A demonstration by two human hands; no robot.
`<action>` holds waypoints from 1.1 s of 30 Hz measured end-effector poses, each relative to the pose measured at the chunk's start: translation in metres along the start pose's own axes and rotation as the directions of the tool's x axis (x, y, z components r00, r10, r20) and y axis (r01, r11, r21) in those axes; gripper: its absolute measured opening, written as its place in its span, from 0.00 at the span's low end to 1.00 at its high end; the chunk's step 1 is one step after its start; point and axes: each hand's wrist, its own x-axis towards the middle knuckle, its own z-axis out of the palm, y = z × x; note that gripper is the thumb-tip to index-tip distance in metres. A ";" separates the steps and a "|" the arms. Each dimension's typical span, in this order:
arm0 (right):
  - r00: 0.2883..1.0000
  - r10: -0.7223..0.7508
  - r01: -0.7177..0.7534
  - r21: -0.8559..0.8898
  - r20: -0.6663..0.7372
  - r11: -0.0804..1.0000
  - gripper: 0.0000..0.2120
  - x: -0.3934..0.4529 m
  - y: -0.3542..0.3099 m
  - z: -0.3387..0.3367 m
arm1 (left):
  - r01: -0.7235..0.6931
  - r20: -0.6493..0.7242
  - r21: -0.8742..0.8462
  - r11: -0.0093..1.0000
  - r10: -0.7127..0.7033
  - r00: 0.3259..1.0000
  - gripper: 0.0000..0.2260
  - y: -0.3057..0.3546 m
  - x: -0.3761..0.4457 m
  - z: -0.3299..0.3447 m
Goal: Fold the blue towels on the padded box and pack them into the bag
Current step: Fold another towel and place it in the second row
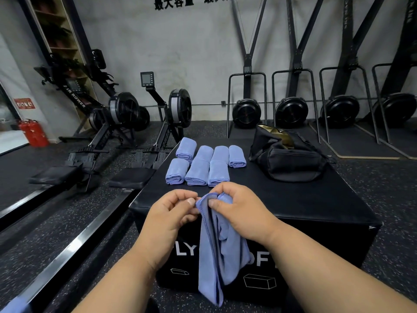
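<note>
Both hands, left hand [173, 211] and right hand [234, 206], pinch the blue towel [220, 249] by its top hem before the padded box [293, 199]; limp and light, it seems best gripped at corners.

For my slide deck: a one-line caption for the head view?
Both hands pinch a hanging blue towel; seven folded towels beside the bag.

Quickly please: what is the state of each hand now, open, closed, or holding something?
Left hand: closed, its grip pinches the top edge of the unfolded blue towel.
Right hand: closed, its grip holds the same towel's top.
</note>
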 end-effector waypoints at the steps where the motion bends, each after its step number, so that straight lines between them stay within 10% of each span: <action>1: 1.000 0.004 -0.004 0.007 -0.011 1.000 0.01 0.001 0.000 0.000 | -0.006 -0.010 0.046 0.999 0.006 1.000 0.08 0.000 0.000 0.001; 33: 0.995 0.028 -0.017 0.112 -0.092 0.994 0.12 -0.001 0.001 0.005 | -0.154 -0.059 0.300 0.942 0.179 0.982 0.08 0.011 -0.019 0.026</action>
